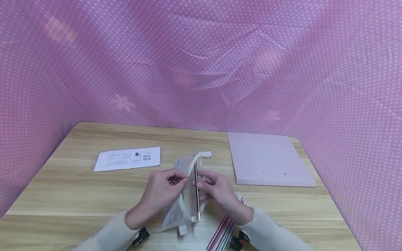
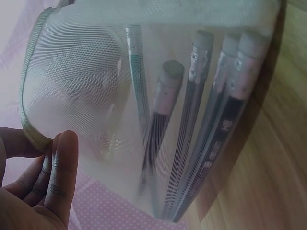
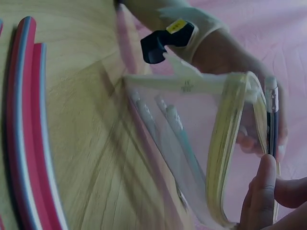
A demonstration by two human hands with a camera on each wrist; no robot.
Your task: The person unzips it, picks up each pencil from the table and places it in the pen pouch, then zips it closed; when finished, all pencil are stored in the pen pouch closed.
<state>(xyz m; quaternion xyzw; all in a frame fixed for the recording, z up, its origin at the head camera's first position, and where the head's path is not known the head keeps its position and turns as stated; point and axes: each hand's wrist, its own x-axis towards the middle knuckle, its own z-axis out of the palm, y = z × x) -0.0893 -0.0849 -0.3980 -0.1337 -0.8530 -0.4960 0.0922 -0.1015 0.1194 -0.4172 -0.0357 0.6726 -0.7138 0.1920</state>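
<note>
Black pencil [image 1: 197, 197] lengthwise along pouch [image 1: 176, 216] mouth, eraser end [image 1: 199, 217] nearest — pinched by right hand [image 1: 217, 190], pouch by left hand [image 1: 163, 190].

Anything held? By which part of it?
Left fingers pinch the mesh pouch at its pale rim; right fingers hold a dark pencil partway along its shaft.

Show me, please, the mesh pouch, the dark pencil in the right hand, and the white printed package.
Mesh pouch [image 2: 91, 96]: left wrist view, on the bare mesh wall.
Dark pencil [image 1: 198, 200]: head view, on its shaft.
White printed package [image 1: 125, 160]: head view, on the middle of its upper face.
</note>
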